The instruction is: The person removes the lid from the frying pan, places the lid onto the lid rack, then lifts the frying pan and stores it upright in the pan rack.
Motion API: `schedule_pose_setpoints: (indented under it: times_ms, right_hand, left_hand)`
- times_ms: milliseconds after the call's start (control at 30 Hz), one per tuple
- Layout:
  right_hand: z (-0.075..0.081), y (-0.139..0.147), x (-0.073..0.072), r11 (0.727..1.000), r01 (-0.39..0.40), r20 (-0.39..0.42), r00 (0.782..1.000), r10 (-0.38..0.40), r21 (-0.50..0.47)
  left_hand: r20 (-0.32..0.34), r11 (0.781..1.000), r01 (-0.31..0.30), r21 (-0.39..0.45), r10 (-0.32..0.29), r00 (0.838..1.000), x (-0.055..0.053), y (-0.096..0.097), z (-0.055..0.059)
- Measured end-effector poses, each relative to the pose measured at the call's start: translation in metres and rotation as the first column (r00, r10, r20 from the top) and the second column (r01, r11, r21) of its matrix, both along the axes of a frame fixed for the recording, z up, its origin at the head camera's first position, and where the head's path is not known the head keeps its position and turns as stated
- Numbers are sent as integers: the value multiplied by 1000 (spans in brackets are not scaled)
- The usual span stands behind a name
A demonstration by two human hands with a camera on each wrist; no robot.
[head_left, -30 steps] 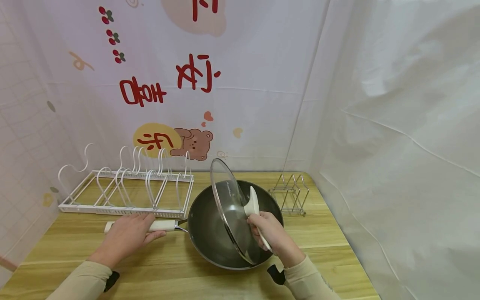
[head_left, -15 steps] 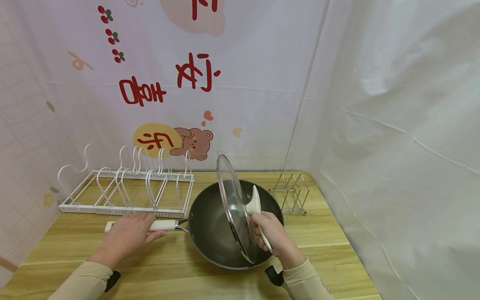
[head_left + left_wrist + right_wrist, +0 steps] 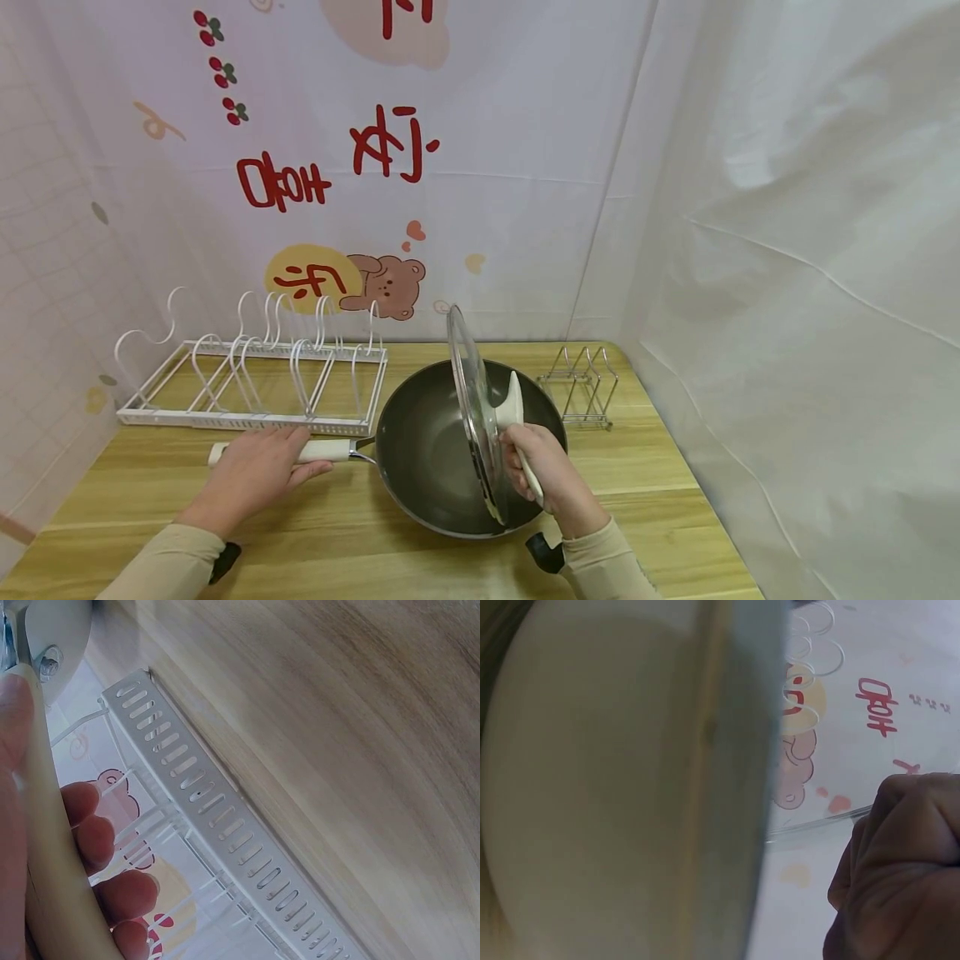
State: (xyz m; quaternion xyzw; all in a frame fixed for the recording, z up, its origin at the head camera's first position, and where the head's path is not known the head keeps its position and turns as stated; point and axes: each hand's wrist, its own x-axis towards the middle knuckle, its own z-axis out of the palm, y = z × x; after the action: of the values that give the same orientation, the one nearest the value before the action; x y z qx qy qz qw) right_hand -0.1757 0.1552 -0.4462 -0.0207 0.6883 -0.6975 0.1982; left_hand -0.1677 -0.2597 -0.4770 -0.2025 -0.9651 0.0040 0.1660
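A dark wok (image 3: 412,467) sits on the wooden table, its cream handle (image 3: 326,451) pointing left. My left hand (image 3: 251,475) grips that handle; in the left wrist view the fingertips (image 3: 127,894) curl round it. Above the wok a glass lid (image 3: 467,375) with a metal rim stands steeply tilted, nearly on edge. My right hand (image 3: 546,465) holds the lid by its cream knob handle (image 3: 511,407). Whether the lid's lower edge touches the wok cannot be told. In the right wrist view the hand (image 3: 904,874) is partly seen beside a large blurred curved surface.
A white wire rack (image 3: 255,423) with several loops stands behind the left hand, close to the wok handle. A small metal wire rack (image 3: 588,387) stands right of the wok. Printed cloth (image 3: 487,208) hangs behind the table, and plain white sheeting (image 3: 787,250) hangs at right.
The lid has tilted further upright, its top edge swinging right, with my right hand still holding its handle. My left hand and the wok have stayed in place.
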Motion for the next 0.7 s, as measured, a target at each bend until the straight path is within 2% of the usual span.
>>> schedule_pose_setpoints:
  times_ms: [267,700]
  right_hand:
    - [-1,4,-1,993,-12,26,1000,15,-120]
    - [-7,9,-2,971,-18,51,998,31,-237]
  left_hand:
    - [-2,1000,-3,-2,3,1000,0,0,-2]
    - [-17,1000,1,2,-1,1000,-1,0,-2]
